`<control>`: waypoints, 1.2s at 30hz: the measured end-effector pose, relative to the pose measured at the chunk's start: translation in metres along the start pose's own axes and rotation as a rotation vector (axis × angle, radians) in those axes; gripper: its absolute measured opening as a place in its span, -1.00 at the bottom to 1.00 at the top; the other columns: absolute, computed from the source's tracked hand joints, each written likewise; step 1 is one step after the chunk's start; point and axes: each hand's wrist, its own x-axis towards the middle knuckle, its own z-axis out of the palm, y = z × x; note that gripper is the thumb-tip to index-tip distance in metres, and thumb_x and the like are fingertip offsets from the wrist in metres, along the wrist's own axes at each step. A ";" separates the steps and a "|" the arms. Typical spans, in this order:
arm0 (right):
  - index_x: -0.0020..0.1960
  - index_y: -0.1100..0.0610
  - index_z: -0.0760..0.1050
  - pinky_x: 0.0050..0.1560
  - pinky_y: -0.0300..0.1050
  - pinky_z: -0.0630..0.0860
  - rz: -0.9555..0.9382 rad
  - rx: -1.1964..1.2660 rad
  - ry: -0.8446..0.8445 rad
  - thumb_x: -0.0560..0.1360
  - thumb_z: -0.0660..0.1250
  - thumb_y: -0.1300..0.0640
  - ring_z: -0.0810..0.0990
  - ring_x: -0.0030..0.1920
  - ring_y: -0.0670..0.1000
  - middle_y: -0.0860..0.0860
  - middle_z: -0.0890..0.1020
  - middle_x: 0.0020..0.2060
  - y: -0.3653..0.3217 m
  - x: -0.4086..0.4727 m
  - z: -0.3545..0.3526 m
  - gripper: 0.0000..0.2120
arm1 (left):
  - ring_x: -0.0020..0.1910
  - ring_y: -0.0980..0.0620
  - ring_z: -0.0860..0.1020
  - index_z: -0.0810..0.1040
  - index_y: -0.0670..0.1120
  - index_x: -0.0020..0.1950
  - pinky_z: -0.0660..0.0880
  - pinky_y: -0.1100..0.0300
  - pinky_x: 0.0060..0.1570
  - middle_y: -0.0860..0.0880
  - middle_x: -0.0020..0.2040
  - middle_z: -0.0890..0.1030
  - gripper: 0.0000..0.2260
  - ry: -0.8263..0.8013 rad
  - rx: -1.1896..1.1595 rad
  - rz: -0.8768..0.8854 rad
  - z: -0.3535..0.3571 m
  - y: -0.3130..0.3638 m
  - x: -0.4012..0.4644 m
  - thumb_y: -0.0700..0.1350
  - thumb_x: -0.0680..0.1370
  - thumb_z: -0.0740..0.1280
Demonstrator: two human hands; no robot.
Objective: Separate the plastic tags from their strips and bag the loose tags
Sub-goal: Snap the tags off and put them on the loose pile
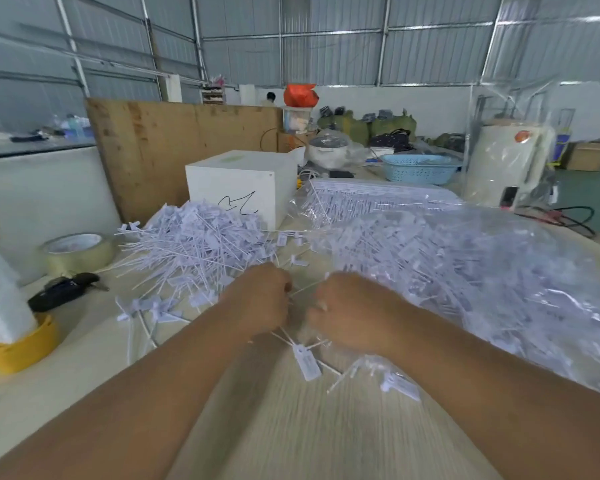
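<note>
The left hand (262, 299) and the right hand (350, 313) were close together over the worktop (291, 427), each with fingers curled and pinching a thin white strip (305, 289) of tags between them. A loose tag (306, 362) hung just below the hands, a heap of tags (194, 247) lay to the left, and the clear bag (482, 271), already full of tags, lay to the right. To do it well, I think the hands should grip near the joint and twist shortly, so the tag came off clean.
</note>
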 end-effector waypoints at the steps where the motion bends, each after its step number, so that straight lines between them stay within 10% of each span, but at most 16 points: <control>1: -0.06 0.10 0.53 -0.10 -0.10 0.50 0.013 0.114 -0.146 0.51 0.22 -0.12 0.56 -0.06 0.08 0.05 0.58 -0.14 -0.004 0.005 0.004 -0.71 | 0.11 -0.03 0.48 0.56 0.01 0.20 0.45 0.14 0.01 -0.01 0.15 0.49 -0.67 -0.009 -0.042 0.002 -0.002 -0.001 0.003 -0.22 0.46 0.30; 5: -0.08 0.02 0.53 -0.13 -0.12 0.39 0.066 -0.099 -0.099 0.47 0.29 -0.08 0.55 -0.07 0.07 0.02 0.57 -0.08 -0.011 0.027 0.013 -0.82 | 0.09 0.09 0.45 0.50 0.09 0.30 0.37 0.30 -0.08 0.11 0.09 0.46 -0.46 -0.197 -0.347 0.017 -0.018 -0.004 0.011 -0.10 0.34 0.50; 8: 0.06 0.07 0.53 -0.10 -0.10 0.33 0.077 -0.225 -0.012 0.51 0.22 0.14 0.57 0.02 0.12 0.06 0.58 -0.01 -0.012 0.043 0.014 -0.83 | -0.02 0.20 0.45 0.54 0.12 0.22 0.29 0.42 -0.21 0.12 0.13 0.52 -0.57 0.001 -0.397 0.010 -0.025 -0.020 0.018 -0.02 0.37 0.49; 11: -0.08 0.06 0.45 -0.15 -0.09 0.32 0.107 -0.275 -0.002 0.46 0.22 0.26 0.47 -0.26 0.06 0.02 0.54 -0.18 -0.015 0.053 0.011 -0.87 | 0.27 -0.06 0.39 0.42 0.05 0.36 0.39 0.08 0.17 -0.03 0.39 0.38 -0.50 0.272 -0.233 -0.256 -0.023 -0.049 0.026 0.15 0.45 0.36; 15: -0.14 0.04 0.31 -0.15 -0.07 0.28 0.125 -0.235 0.027 0.48 0.22 0.10 0.37 -0.28 0.04 0.01 0.48 -0.24 -0.019 0.065 0.011 -0.92 | 0.53 -0.23 -0.04 0.15 0.06 0.51 0.09 -0.25 0.41 -0.04 0.58 -0.03 -0.34 0.080 0.023 -0.495 -0.003 -0.079 0.027 0.30 0.49 0.18; 19: 0.25 0.01 0.45 -0.10 -0.10 0.34 0.178 0.003 -0.371 0.33 0.34 -0.37 0.51 0.11 0.06 -0.02 0.53 0.21 -0.023 0.060 -0.016 -0.36 | 0.53 -0.20 -0.02 0.20 -0.01 0.52 0.14 -0.15 0.42 -0.04 0.57 -0.02 -0.38 0.054 -0.067 -0.363 0.004 -0.079 0.027 0.25 0.54 0.16; 22: 0.43 -0.09 0.28 -0.17 -0.16 0.34 0.094 -0.202 -0.597 0.21 0.50 -0.31 0.52 0.13 -0.02 -0.09 0.44 0.36 -0.026 0.049 -0.028 -0.11 | 0.51 -0.22 0.04 0.19 -0.03 0.53 0.12 -0.06 0.44 -0.06 0.56 0.03 -0.43 0.023 -0.063 -0.263 0.005 -0.067 0.027 0.19 0.58 0.15; 27: 0.22 0.13 0.48 -0.41 -0.25 0.34 0.009 -0.169 -0.475 0.38 0.47 0.14 0.53 -0.17 0.00 0.05 0.57 0.10 -0.031 0.050 -0.010 -0.56 | 0.53 -0.13 0.05 0.26 0.02 0.50 0.17 -0.07 0.44 0.02 0.57 0.08 -0.44 0.002 -0.158 -0.193 0.001 -0.062 0.023 0.12 0.53 0.28; 31: 0.18 0.20 0.53 -0.20 -0.16 0.49 0.023 -0.051 -0.348 0.42 0.37 0.27 0.62 -0.03 0.10 0.14 0.60 0.06 -0.032 0.054 -0.007 -0.67 | 0.42 -0.06 0.28 0.35 0.02 0.44 0.32 0.03 0.31 0.04 0.49 0.26 -0.48 0.059 -0.263 -0.163 -0.015 -0.058 0.013 0.08 0.50 0.36; 36: 0.15 0.25 0.53 -0.24 -0.17 0.42 0.064 0.089 -0.169 0.48 0.25 0.34 0.53 -0.16 0.04 0.17 0.59 0.07 -0.038 0.061 -0.015 -0.74 | 0.36 -0.21 0.34 0.33 -0.02 0.41 0.41 -0.10 0.24 -0.08 0.45 0.27 -0.46 0.207 -0.057 -0.497 -0.054 -0.078 0.005 0.16 0.48 0.26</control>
